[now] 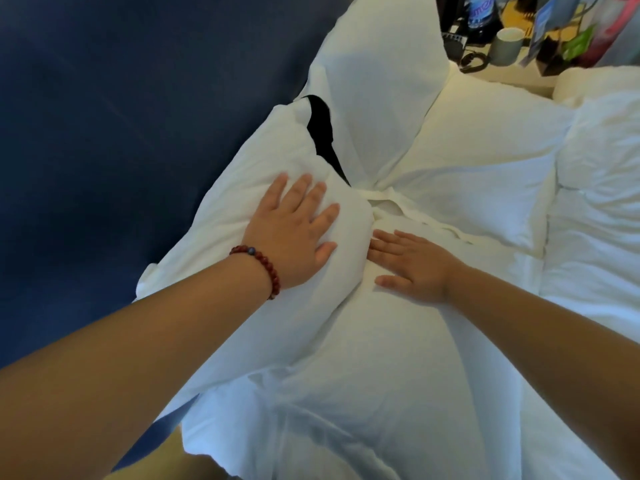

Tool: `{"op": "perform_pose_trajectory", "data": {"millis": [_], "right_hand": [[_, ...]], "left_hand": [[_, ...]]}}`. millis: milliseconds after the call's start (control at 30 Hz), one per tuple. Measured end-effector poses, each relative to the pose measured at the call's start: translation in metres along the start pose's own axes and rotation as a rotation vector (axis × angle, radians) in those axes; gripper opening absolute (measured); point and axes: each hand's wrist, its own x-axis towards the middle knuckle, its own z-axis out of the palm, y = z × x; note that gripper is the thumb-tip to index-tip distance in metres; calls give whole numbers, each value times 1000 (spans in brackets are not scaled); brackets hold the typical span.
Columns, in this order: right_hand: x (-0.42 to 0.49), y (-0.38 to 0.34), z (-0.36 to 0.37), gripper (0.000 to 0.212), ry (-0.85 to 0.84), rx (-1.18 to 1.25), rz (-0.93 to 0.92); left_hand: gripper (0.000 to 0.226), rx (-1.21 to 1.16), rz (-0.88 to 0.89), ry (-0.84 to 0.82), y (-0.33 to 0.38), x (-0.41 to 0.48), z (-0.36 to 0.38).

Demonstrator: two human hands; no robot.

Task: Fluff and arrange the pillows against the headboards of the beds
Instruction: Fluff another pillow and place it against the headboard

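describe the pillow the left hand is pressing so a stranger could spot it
Find the dark blue headboard on the left. The pillow lies along it. Only this one has the left hand, wearing a red bead bracelet, flat on its plump end, beside a black strip.

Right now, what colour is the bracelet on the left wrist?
The bracelet is dark red; head view.

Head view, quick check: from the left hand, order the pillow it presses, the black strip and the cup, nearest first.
1. Pillow: directly under the left hand, which lies flat on it, by the blue headboard.
2. Black strip: just beyond the fingertips, between two pillows.
3. Cup: far upper right, past the pillows.
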Motion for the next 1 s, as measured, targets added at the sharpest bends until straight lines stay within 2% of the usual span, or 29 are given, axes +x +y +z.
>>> {"op": "perform_pose_trajectory", "data": {"millis": [133,267,433,533,600,700,767,900,1000], "right_hand": [[-24,32,3,67,130,188,146],[-7,46,12,52,231,474,387],[28,59,10,49,395,786,530],[54,73,8,45,446,940,580],[70,86,11,42,380,973,659],[83,103,20,45,143,939,776],[87,111,27,47,24,894,793],[93,118,38,71,-56,946,856],[93,122,43,65,-71,987,849]], "left_hand": [[75,-44,38,-30,-4,16,-10],[63,-74,99,-97,-6,76,-20],[43,-174,154,-281,-26,162,-26],[39,-242,147,-409,-48,194,-19],[42,-214,145,-439,-58,210,-8],[58,-221,109,-569,-64,227,15],[68,-282,58,-650,-65,235,28],[72,-361,0,-682,-62,244,46],[67,-477,-23,-732,-59,252,54]]}}
